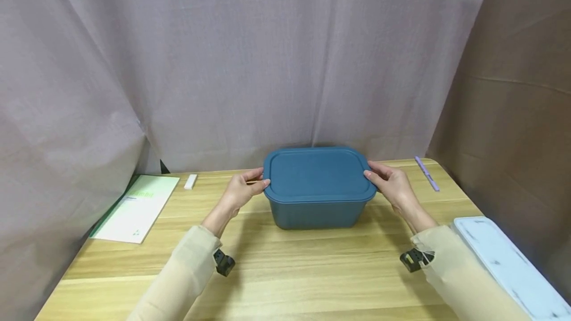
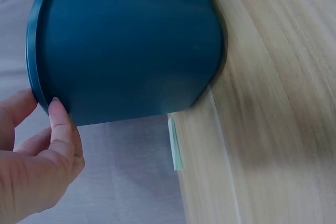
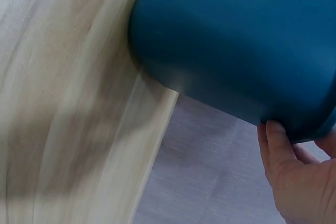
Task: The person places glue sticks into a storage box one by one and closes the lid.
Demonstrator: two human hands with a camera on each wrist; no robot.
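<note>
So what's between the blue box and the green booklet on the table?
In the head view, the left hand at the blue box, then bare table; a small white block lies behind, near the booklet.

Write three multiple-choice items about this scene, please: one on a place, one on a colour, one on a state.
1. Where does the purple pen lie?
A. on the table's far right
B. on the box lid
C. on the booklet

2. What colour is the box?
A. white
B. dark teal blue
C. red

3. What state is the box in?
A. lid off
B. tipped over
C. closed by its lid

Answers: 1 A, the pen lies on the table beyond the right hand. 2 B, all views show teal blue. 3 C, the lid sits on the box, with the left hand and right hand gripping its ends.
</note>
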